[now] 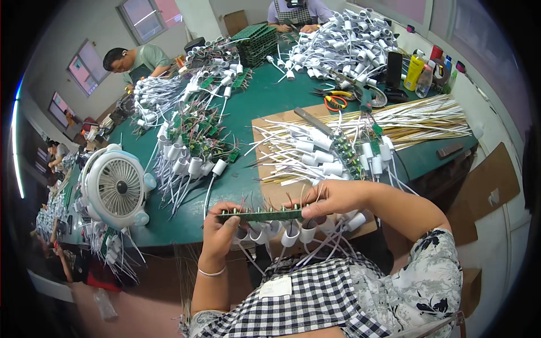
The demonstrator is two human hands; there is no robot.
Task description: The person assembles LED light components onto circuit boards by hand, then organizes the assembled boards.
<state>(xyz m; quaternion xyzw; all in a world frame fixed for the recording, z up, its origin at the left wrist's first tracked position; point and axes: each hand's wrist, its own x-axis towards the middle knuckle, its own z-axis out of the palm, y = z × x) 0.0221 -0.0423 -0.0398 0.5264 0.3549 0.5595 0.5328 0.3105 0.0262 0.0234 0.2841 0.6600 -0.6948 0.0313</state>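
My left hand grips the left end of a long green circuit board strip, thumb on its face. At the strip's right end, my right hand is closed on it with thumb and fingers. The strip is level above my lap, small parts and thin wires standing along its upper edge. Several white cylindrical housings with white cables hang just below it. Beyond my right hand, more white housings lie around another board strip on brown cardboard.
A blue-white fan stands left. Piles of wired boards and white housings cover the green table. Bundled cables, pliers, bottles are on the right. Co-workers sit at the far side.
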